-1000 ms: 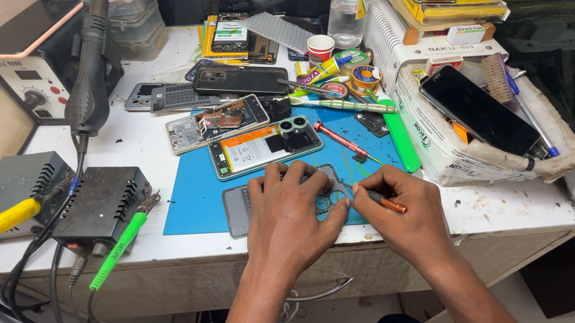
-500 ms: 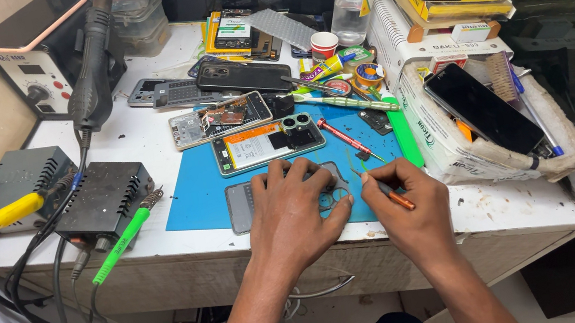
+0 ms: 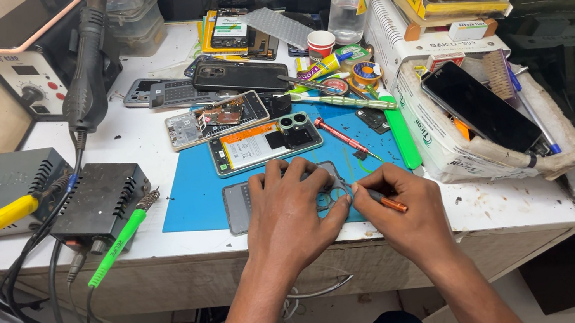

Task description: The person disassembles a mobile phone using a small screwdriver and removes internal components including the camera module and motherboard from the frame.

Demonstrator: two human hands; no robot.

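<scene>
The left hand [image 3: 289,212] lies flat, fingers spread, pressing a grey phone back cover [image 3: 242,205] onto the blue mat [image 3: 191,194]; its grip is released, a hold-down and not a pinch. The right hand [image 3: 410,207] pinches an orange-handled screwdriver [image 3: 388,203], tip pointing toward 9 o'clock at the cover's camera cut-out, just beside the left fingertips.

The cover sits at the mat's 6 o'clock edge, near the front lip of the bench [image 3: 165,139]. At 12 o'clock from it lies an opened phone with battery showing [image 3: 265,143], and beyond that another opened phone [image 3: 217,119].

Risks, as I judge them: the driver tip is so close to the left fingers that a slip could jab them or scratch the cover. A loosened small part could roll off the near lip, since little bench lies behind the hands. A push toward 12 o'clock would knock the cover into the opened phone.

Room is tight. At 3 o'clock a white box carrying a dark phone [image 3: 479,108] hems the right elbow's swing; a red screwdriver [image 3: 345,139] and green tool [image 3: 401,137] lie at 1 o'clock. At 9 o'clock, a green-handled probe [image 3: 117,247] overhangs the front edge beside a black power unit [image 3: 101,198], with cables trailing down. The freest room is the bare mat at 10 o'clock.
</scene>
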